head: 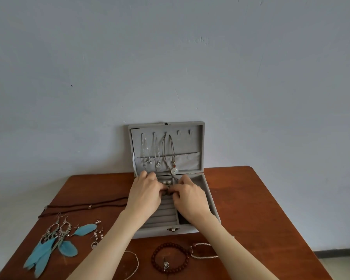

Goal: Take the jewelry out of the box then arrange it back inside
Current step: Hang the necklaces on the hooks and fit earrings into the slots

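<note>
one box (197, 130), three hung necklaces (158, 154), two hands (144, 194).

We see two bare forearms rising from the lower edge of the frame toward the centre, with no sleeves, watch or bracelet on either wrist. Our left hand (144, 191) and right hand (190, 196) carry no rings, and their nails look short and unpainted.

A reddish-brown wooden worktop (251, 209) carries an open grey jewelry box (160, 232) at the back. Left lie a dark cord necklace (85, 207), blue feather earrings (55, 243) and small drop earrings (97, 233); in front, a thin silver chain (134, 259), a red bead bracelet (168, 257) and a white rope bracelet (203, 250).
</note>
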{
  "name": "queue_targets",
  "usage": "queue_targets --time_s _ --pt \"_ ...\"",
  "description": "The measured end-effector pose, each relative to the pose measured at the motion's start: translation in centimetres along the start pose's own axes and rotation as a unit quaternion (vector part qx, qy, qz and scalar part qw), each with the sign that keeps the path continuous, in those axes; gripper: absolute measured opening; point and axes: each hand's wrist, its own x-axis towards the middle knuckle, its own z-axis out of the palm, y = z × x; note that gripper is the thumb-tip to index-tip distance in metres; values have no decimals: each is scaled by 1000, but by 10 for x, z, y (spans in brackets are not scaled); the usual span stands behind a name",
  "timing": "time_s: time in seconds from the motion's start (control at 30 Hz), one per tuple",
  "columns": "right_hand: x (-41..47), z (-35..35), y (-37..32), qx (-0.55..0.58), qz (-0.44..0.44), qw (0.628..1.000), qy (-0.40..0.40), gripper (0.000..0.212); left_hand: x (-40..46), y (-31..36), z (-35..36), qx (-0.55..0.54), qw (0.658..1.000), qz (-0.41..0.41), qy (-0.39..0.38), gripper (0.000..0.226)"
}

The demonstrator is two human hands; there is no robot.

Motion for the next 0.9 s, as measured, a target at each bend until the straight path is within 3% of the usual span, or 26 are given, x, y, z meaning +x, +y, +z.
queue_targets --time_s 0.2,0.33,0.47,0.6,0.73,0.9 --pt "2 -8 -2 65 34 997 -3 30 -1 -3 -9 -37 998 -7 -55 34" --pt "-6 -12 -13 91 22 995 43 26 -13 -10 -23 -95 995 6 -9 36" --pt "-16 -14 -39 107 -31 993 38 21 -42 -33 -42 -146 989 -2 13 33" --pt "-24 -5 -67 85 -93 992 -5 19 -79 -63 -51 -166 984 -61 0 28" --pt "-30 9 -94 61 -102 991 -60 22 -114 -91 -52 -159 981 -108 -32 32" --pt "-37 32 -120 -34 -120 988 -91 25 -135 -112 -46 -146 979 -141 -21 27"
